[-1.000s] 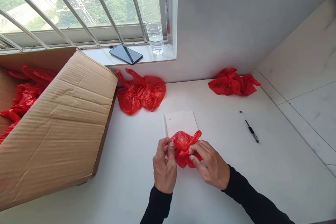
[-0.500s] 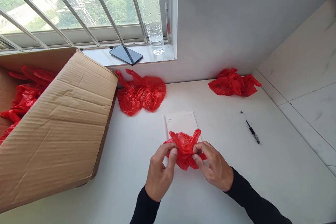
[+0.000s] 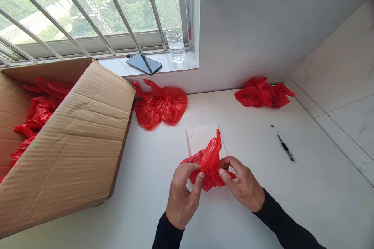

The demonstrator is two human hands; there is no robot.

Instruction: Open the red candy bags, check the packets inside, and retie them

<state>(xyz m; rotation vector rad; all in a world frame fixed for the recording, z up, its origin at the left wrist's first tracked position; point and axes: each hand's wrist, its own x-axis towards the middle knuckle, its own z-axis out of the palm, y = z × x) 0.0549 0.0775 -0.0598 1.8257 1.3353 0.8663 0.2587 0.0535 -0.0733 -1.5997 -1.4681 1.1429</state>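
A crumpled red plastic bag (image 3: 210, 163) is between my two hands, over the lower part of a white notebook (image 3: 201, 137). Its knotted middle bunches up, and one handle loop points upward. My left hand (image 3: 184, 190) pinches the bag's left side between thumb and index finger. On the other side, the thumb and curled index finger of my right hand (image 3: 242, 183) close on the bag near the knot. Whatever the bag may contain is hidden by the folds.
At left stands a cardboard box (image 3: 84, 140) with red bags (image 3: 43, 109) inside. Against the wall lie a tied, filled red bag (image 3: 162, 105) and another red bag (image 3: 264, 92). A pen (image 3: 286, 148) is at right; a phone (image 3: 144, 64) and water bottle (image 3: 173, 27) occupy the sill.
The bag's two upright loops have come together into one raised peak. Both hands have shifted slightly to the right in view, and the camera view has moved a little.
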